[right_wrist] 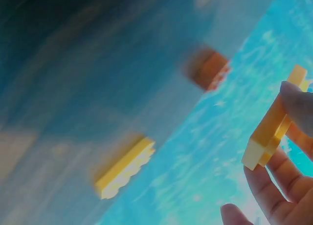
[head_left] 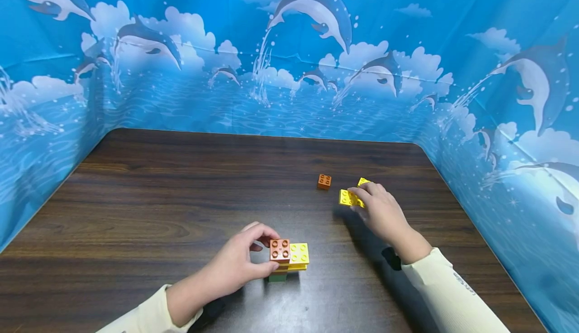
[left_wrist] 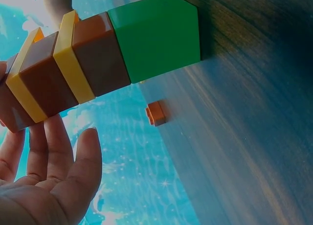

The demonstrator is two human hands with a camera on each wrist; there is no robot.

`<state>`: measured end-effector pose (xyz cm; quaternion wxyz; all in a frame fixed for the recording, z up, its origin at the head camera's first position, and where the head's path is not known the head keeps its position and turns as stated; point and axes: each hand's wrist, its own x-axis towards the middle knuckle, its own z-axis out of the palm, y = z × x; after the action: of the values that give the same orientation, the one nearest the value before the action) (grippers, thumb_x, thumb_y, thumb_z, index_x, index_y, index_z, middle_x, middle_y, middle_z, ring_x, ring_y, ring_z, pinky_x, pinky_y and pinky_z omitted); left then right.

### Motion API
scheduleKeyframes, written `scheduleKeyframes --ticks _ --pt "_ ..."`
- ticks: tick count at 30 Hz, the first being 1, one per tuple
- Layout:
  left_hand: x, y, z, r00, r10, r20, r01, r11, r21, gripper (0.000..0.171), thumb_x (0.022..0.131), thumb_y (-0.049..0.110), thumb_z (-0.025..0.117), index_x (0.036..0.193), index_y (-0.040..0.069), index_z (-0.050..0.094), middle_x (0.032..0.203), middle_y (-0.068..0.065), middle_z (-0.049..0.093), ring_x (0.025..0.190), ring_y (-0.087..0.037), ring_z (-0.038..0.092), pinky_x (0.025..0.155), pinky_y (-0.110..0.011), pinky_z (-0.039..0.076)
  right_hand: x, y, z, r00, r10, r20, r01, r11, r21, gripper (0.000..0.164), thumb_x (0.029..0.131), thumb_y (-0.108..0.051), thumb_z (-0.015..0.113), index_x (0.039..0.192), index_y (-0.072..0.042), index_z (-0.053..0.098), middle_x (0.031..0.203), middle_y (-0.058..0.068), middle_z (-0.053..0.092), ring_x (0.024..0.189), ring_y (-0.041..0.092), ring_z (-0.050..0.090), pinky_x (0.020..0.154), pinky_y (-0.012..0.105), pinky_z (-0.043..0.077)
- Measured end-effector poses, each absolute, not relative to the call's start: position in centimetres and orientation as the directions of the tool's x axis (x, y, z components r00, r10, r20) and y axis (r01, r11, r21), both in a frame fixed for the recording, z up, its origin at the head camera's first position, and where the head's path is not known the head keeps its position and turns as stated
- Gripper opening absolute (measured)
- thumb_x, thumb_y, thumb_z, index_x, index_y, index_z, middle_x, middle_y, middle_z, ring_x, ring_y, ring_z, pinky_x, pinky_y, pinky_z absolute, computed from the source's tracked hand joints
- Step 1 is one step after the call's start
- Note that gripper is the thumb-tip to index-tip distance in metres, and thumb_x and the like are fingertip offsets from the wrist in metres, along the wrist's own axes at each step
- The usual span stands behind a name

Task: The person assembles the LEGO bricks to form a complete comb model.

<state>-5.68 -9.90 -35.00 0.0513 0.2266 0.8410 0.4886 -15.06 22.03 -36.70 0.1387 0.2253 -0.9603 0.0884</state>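
Observation:
My left hand point(head_left: 237, 265) grips the top of an upright stack of building blocks, thumb in front and fingers behind. A brown block point(head_left: 280, 250) tops the stack, and a green block point(left_wrist: 156, 36) forms its base on the table. Between them, brown blocks alternate with thin yellow blocks point(head_left: 299, 254) that jut out to the right. At the right, my right hand point(head_left: 382, 212) pinches a thin yellow block point(right_wrist: 269, 129), held up over the table. Another yellow block point(right_wrist: 124, 168) lies on the table near that hand, partly hidden by it in the head view.
A loose orange-brown block point(head_left: 324, 181) sits on the dark wooden table point(head_left: 181, 197), left of the right hand. A blue dolphin-print curtain point(head_left: 271, 71) encloses the table at the back and both sides.

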Motion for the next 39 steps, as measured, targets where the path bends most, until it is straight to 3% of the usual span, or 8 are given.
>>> scheduleKeyframes --ticks 24,33,39 --pt "-5.7 -10.0 -35.1 -0.893 0.434 0.119 0.310 0.401 0.862 0.033 0.077 0.011 0.077 0.107 0.010 0.062 0.105 -0.001 0.059 0.093 -0.016 0.056 0.081 -0.030 0.050 -10.3 16.1 -32.8 -0.744 -0.567 0.354 -0.633 0.767 -0.104 0.050 0.079 -0.028 0.080 0.124 -0.012 0.064 0.107 0.004 0.059 0.093 0.019 0.051 0.078 0.035 0.048" --pt "-5.7 -10.0 -35.0 -0.893 0.434 0.116 0.307 0.400 0.864 0.033 0.077 0.011 0.077 0.107 0.009 0.062 0.105 -0.002 0.059 0.093 -0.017 0.056 0.083 -0.040 0.052 -9.1 15.1 -32.6 -0.676 -0.619 0.400 -0.716 0.681 -0.155 0.046 0.081 -0.028 0.078 0.123 -0.013 0.065 0.106 0.000 0.058 0.090 0.013 0.047 0.074 0.030 0.045" --pt "-5.7 -10.0 -35.0 -0.892 0.437 0.115 0.306 0.399 0.864 0.033 0.078 0.012 0.077 0.107 0.010 0.061 0.106 -0.001 0.059 0.093 -0.017 0.056 0.082 -0.035 0.051 -8.7 14.7 -32.5 -0.624 -0.655 0.426 -0.767 0.619 -0.171 0.045 0.082 -0.027 0.076 0.124 -0.014 0.064 0.108 0.000 0.057 0.091 0.012 0.047 0.073 0.029 0.045"
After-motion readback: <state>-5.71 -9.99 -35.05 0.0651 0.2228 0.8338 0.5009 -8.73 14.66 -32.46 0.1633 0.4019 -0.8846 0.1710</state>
